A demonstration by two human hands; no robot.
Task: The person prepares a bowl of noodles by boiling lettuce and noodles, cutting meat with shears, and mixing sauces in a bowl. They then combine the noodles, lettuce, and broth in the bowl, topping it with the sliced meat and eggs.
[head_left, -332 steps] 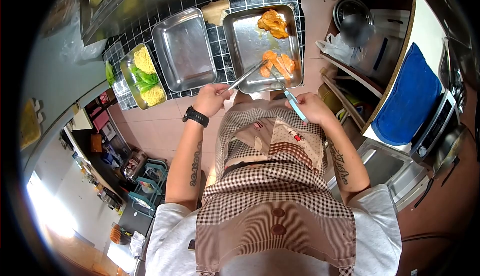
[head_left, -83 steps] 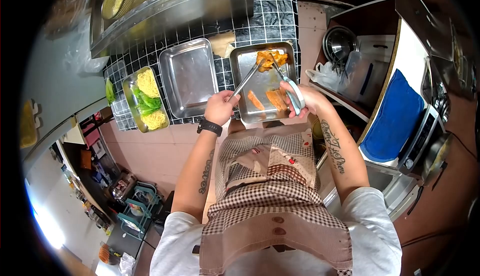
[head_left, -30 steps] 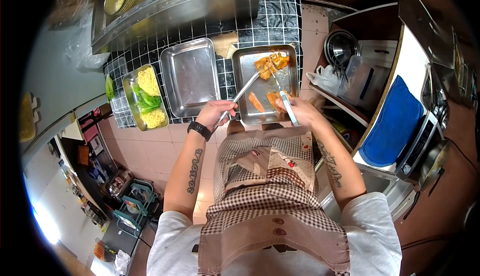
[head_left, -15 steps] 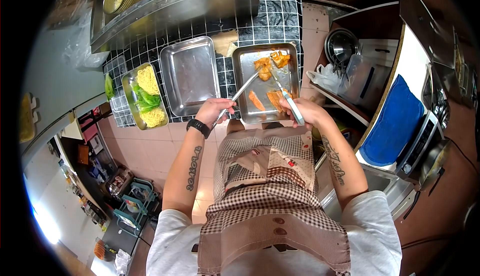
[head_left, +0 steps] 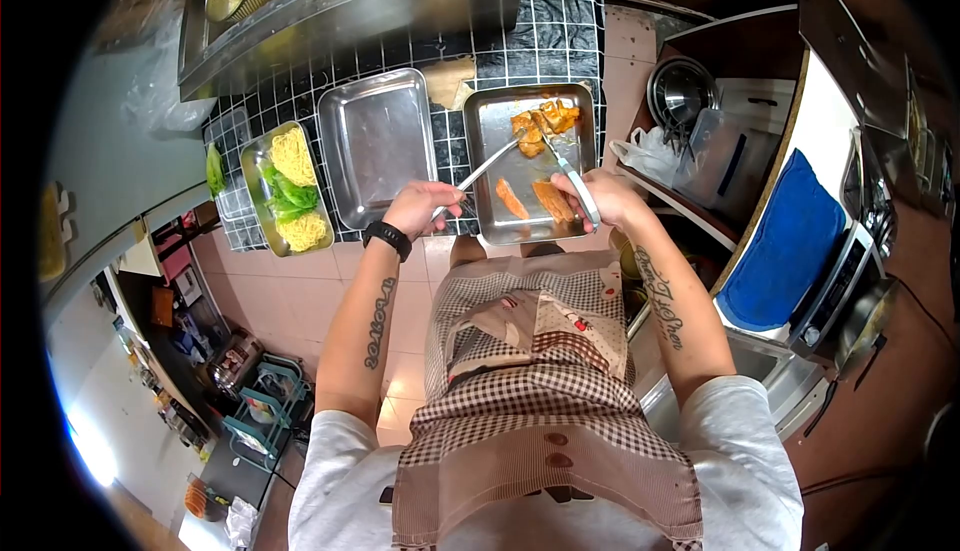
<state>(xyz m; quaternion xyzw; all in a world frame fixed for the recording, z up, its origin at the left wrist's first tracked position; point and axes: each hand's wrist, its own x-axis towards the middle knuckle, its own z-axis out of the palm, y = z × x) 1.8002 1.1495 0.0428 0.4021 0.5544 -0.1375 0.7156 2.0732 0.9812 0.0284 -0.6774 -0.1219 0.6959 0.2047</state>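
A metal tray (head_left: 482,223) in front of me holds orange-brown cooked meat pieces (head_left: 528,134), grouped toward its far side. Nearer me lie two longer orange pieces (head_left: 550,199). My left hand (head_left: 420,209) pinches a long, slim silver utensil (head_left: 487,166), whose far end rests at the grouped meat; the shape of its tip is hidden. In my right hand (head_left: 600,201) are scissors (head_left: 578,186) with pale green handles, the blades pointing at the same meat. The fingers of both hands are closed.
Left of the meat tray stands a bare metal tray (head_left: 375,156). Farther left, a smaller tray (head_left: 322,243) carries yellow noodles (head_left: 292,158) and green leaves (head_left: 288,193). A metal sink-like unit (head_left: 350,31) borders the far side. Shelves with a white bag (head_left: 645,151) stand at right.
My left hand has shifted slightly left and up. My right hand has moved a little away from me, with the scissors turned. The far meat pieces now sit closer together.
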